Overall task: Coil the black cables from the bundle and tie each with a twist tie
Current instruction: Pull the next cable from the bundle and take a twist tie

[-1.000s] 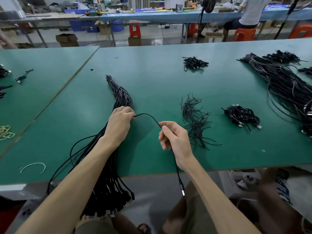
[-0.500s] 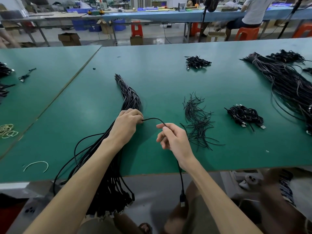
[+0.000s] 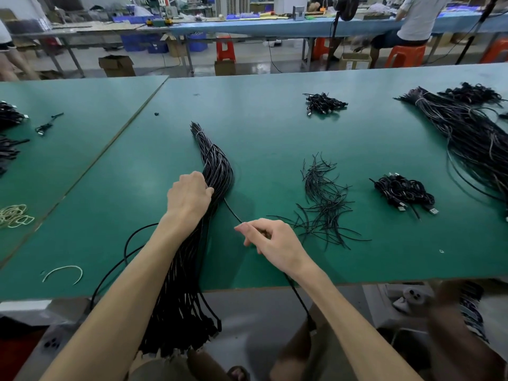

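Note:
A long bundle of black cables (image 3: 214, 163) lies on the green table (image 3: 261, 127) and hangs over its near edge. My left hand (image 3: 189, 195) rests on the bundle's left side, fingers curled into the strands. One single black cable (image 3: 232, 211) runs from the bundle to my right hand (image 3: 270, 239), which pinches it; the cable's plug end hangs below the table edge under my right wrist. A loose pile of black twist ties (image 3: 325, 202) lies just right of my right hand.
Coiled, tied cables sit in a pile at right (image 3: 404, 192) and another at the back (image 3: 323, 103). A second big cable bundle (image 3: 472, 136) spreads across the far right. Rubber bands (image 3: 13, 215) and more cables lie on the left table. A person sits beyond.
My right hand has pulled the single cable toward the near edge, straightening its arch, and the plug end hangs lower. My left hand stays on the bundle.

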